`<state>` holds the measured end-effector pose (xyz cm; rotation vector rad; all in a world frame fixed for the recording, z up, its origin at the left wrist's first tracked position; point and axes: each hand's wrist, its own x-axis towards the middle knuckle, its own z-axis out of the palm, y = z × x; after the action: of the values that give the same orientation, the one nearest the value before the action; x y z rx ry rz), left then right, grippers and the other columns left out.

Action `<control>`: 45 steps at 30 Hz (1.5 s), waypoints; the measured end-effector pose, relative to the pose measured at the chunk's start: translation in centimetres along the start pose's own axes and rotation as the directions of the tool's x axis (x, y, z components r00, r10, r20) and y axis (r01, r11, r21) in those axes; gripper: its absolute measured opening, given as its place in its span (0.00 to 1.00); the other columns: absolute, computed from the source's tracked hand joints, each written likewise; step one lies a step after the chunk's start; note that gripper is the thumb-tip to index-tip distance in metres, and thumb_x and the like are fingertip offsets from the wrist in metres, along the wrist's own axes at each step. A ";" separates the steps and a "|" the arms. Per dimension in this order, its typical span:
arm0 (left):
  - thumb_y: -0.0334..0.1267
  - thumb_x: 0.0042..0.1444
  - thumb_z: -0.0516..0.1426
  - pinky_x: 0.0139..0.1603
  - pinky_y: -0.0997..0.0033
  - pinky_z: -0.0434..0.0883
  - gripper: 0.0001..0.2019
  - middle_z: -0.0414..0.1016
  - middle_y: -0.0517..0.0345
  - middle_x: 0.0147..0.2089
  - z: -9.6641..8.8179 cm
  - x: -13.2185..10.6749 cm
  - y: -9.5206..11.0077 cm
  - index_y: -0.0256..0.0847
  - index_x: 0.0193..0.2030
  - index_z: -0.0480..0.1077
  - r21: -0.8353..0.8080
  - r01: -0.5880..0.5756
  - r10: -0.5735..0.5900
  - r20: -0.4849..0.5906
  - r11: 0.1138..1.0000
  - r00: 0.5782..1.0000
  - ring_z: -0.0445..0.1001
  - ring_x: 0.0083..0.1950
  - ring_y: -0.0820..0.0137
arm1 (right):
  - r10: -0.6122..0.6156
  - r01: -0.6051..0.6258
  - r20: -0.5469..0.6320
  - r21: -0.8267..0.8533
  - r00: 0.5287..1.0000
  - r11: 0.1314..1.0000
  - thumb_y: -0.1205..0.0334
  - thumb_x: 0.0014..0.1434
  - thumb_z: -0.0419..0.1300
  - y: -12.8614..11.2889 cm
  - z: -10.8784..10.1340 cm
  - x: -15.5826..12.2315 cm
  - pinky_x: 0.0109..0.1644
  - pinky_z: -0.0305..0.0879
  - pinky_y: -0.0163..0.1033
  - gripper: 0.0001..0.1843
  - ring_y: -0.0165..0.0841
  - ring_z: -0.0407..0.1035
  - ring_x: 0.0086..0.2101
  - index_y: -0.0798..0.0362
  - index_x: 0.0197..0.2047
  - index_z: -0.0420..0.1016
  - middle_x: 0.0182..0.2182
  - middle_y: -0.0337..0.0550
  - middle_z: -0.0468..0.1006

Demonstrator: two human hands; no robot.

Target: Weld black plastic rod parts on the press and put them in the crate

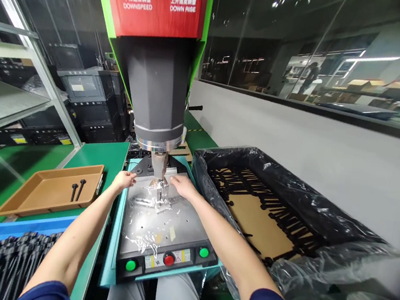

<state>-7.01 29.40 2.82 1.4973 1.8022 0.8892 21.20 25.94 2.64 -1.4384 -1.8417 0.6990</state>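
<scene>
I sit at a press-type machine with a grey head [157, 94] and a red panel above. Its metal tip [159, 164] points down at a small fixture [159, 193] on the foil-covered base plate [160, 224]. My left hand [124, 179] rests on the plate's left rear edge, fingers curled, nothing visible in it. Just right of the fixture lies my right hand [183, 185], fingers bent down at the plate; what they touch is hidden.
The machine's front strip carries two green buttons [130, 265] [204, 252] and a red one [168, 260]. A brown tray [51, 191] with two black pins [77, 188] sits left. A blue bin [1, 261] holds several black parts. A plastic-lined box [269, 209] stands right.
</scene>
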 end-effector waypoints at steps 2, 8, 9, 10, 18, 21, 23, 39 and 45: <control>0.43 0.53 0.57 0.31 0.71 0.69 0.12 0.78 0.49 0.29 -0.6 -0.4 0.2 0.37 0.26 0.71 0.038 -0.017 0.019 -0.053 0.999 0.998 0.74 0.28 0.68 | -0.038 0.036 -0.023 -0.076 0.999 0.996 0.53 0.64 0.52 -0.4 -0.6 -0.3 0.39 0.65 0.38 0.17 0.38 0.73 0.36 0.51 0.33 0.78 0.31 0.43 0.79; 0.41 0.56 0.54 0.50 0.65 0.68 0.10 0.78 0.48 0.44 -0.5 -3.8 1.6 0.40 0.39 0.74 0.140 -0.165 0.194 -0.233 0.976 0.953 0.75 0.48 0.60 | -0.043 0.045 -0.076 0.029 0.996 0.999 0.55 0.60 0.59 -0.9 -0.6 -1.2 0.51 0.66 0.41 0.13 0.39 0.73 0.47 0.49 0.46 0.78 0.45 0.45 0.80; 0.42 0.58 0.53 0.52 0.65 0.67 0.11 0.78 0.49 0.47 0.0 -4.8 1.9 0.41 0.41 0.74 0.144 -0.210 0.240 -0.237 0.967 0.942 0.74 0.50 0.61 | -0.042 0.045 -0.071 0.052 0.997 0.998 0.56 0.60 0.60 -0.9 -0.4 -1.3 0.53 0.66 0.42 0.13 0.39 0.73 0.48 0.49 0.47 0.78 0.46 0.46 0.80; 0.42 0.59 0.52 0.53 0.66 0.67 0.12 0.77 0.50 0.48 0.6 -5.9 2.3 0.41 0.41 0.74 0.148 -0.270 0.299 -0.229 0.951 0.926 0.73 0.52 0.62 | -0.039 0.044 -0.063 0.073 0.997 0.996 0.57 0.59 0.61 -1.0 -0.3 -1.3 0.53 0.66 0.42 0.13 0.39 0.73 0.48 0.50 0.47 0.78 0.47 0.46 0.79; 0.43 0.61 0.53 0.60 0.60 0.63 0.13 0.73 0.46 0.53 4.8 -9.6 4.6 0.40 0.47 0.71 0.238 -0.701 0.723 -0.006 0.672 0.691 0.67 0.59 0.59 | -0.045 0.061 -0.095 0.176 0.994 0.983 0.64 0.57 0.60 -0.2 1.3 -0.3 0.42 0.69 0.39 0.06 0.36 0.75 0.34 0.53 0.33 0.79 0.30 0.42 0.81; 0.45 0.61 0.52 0.54 0.59 0.66 0.12 0.75 0.48 0.46 5.4 -8.6 4.5 0.41 0.43 0.71 0.256 -0.739 0.751 0.066 0.623 0.656 0.70 0.53 0.59 | -0.057 0.079 -0.132 0.169 0.990 0.983 0.64 0.57 0.60 0.0 1.9 0.4 0.38 0.68 0.38 0.07 0.35 0.74 0.31 0.53 0.30 0.79 0.27 0.41 0.80; 0.47 0.60 0.53 0.51 0.60 0.68 0.13 0.75 0.50 0.43 5.5 -8.1 4.2 0.41 0.43 0.70 0.268 -0.718 0.725 0.090 0.643 0.683 0.72 0.48 0.60 | -0.055 0.079 -0.142 0.165 0.988 0.983 0.64 0.56 0.60 -0.1 2.2 0.8 0.37 0.68 0.38 0.07 0.35 0.74 0.31 0.52 0.30 0.79 0.28 0.40 0.80; 0.50 0.58 0.55 0.41 0.67 0.68 0.17 0.75 0.54 0.44 5.6 -8.1 4.3 0.44 0.49 0.69 0.362 -0.527 0.531 0.097 0.769 0.842 0.74 0.45 0.63 | -0.033 0.045 -0.277 0.036 0.960 0.998 0.66 0.57 0.58 -1.5 2.3 0.3 0.52 0.65 0.45 0.11 0.40 0.71 0.44 0.51 0.41 0.79 0.41 0.47 0.78; 0.49 0.59 0.54 0.42 0.67 0.68 0.15 0.74 0.54 0.42 6.2 -8.0 3.7 0.44 0.47 0.69 0.330 -0.555 0.567 0.067 0.764 0.821 0.73 0.42 0.64 | -0.370 0.348 -0.118 -0.169 0.922 0.922 0.63 0.62 0.55 -2.4 2.1 -1.3 0.61 0.56 0.47 0.15 0.40 0.61 0.56 0.50 0.50 0.76 0.55 0.48 0.71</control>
<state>1.38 22.62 2.66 2.3393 1.5969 0.9082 18.29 24.14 2.90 -1.1545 -1.9970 0.2717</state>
